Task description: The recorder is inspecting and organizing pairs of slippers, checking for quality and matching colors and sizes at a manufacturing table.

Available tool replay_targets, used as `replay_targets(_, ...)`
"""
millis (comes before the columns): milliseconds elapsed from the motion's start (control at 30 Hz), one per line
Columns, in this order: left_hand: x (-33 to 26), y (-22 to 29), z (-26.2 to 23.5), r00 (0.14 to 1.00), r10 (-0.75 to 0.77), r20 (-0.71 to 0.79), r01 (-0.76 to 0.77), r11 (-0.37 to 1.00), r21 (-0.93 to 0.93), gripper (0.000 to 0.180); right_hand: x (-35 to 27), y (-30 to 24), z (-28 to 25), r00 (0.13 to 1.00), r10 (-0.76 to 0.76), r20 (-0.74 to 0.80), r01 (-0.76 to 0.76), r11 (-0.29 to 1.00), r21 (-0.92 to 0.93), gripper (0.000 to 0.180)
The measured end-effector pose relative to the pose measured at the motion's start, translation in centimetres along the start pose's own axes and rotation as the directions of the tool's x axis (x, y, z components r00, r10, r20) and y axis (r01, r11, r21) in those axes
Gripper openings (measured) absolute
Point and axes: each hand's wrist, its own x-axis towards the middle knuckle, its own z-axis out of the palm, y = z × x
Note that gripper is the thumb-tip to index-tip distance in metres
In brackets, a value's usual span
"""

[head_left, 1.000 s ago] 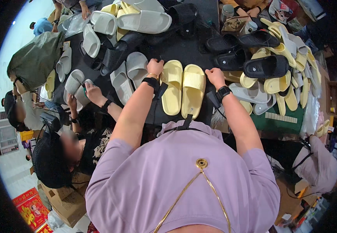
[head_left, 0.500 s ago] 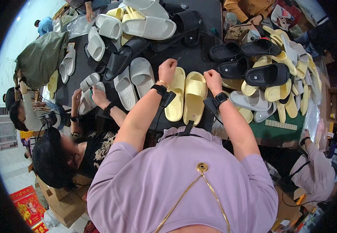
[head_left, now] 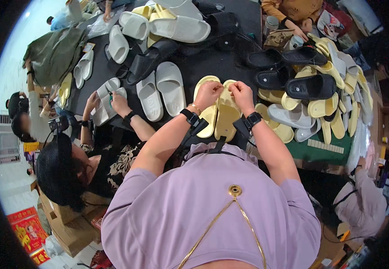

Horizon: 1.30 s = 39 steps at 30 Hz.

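A pair of pale yellow slide slippers lies side by side on the dark table in front of me, toes pointing away. Over the strap of the left yellow slipper (head_left: pixel 208 124) is my left hand (head_left: pixel 208 95), its fingers pinched together. My right hand (head_left: pixel 242 95) is closed in a pinch above the strap of the right yellow slipper (head_left: pixel 226 121). The fingertips of both hands come close to each other between the two straps. Whatever they pinch is too small or hidden to make out.
Light grey slippers (head_left: pixel 169 89) lie to the left. Beside me a person's hands (head_left: pixel 120 103) hold a grey slipper (head_left: pixel 104 110) and a green-handled tool. Black slippers (head_left: pixel 311 86) top a mixed pile at right, near a green mat (head_left: pixel 320 154). White slippers (head_left: pixel 181 29) are heaped farther back.
My left hand has come down and right, and my right hand slightly left, so they are closer together. The neighbour's hands have shifted on the grey slipper. The view has moved a little.
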Motion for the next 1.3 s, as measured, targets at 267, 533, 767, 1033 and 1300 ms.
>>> replay_targets(267, -0.8, 0.4, 0.4, 1.0, 0.019, -0.007, -0.019, 1.0, 0.009, 0.018, -1.1, -0.2, -0.6, 0.999, 0.007, 0.041, -0.004, 0.998, -0.064, 0.018)
replay_targets(533, -2.5, 0.6, 1.3, 1.0, -0.006, -0.006, 0.006, 1.0, -0.006, 0.014, -2.2, 0.0, -0.2, 0.994, -0.043, 0.096, 0.052, 0.995, -0.09, 0.017)
replay_targets(767, -2.6, 1.1, 2.1, 0.993, -0.042, -0.108, 0.031, 0.994, -0.103, 0.014, -2.5, 1.5, 0.2, 0.988, -0.072, 0.136, 0.096, 0.979, -0.18, 0.017)
replay_targets(1033, -3.1, 1.5, 1.0, 0.982, -0.156, -0.102, 0.147, 0.985, -0.092, 0.017, -2.2, 2.9, 0.1, 0.994, 0.032, 0.101, -0.045, 0.991, 0.128, 0.015)
replay_targets(1300, -4.6, -2.1, -5.3, 0.727, -0.356, -0.587, 0.485, 0.872, 0.072, 0.037, -1.6, 3.9, -3.5, 0.997, -0.022, -0.078, 0.03, 0.995, 0.098, 0.016)
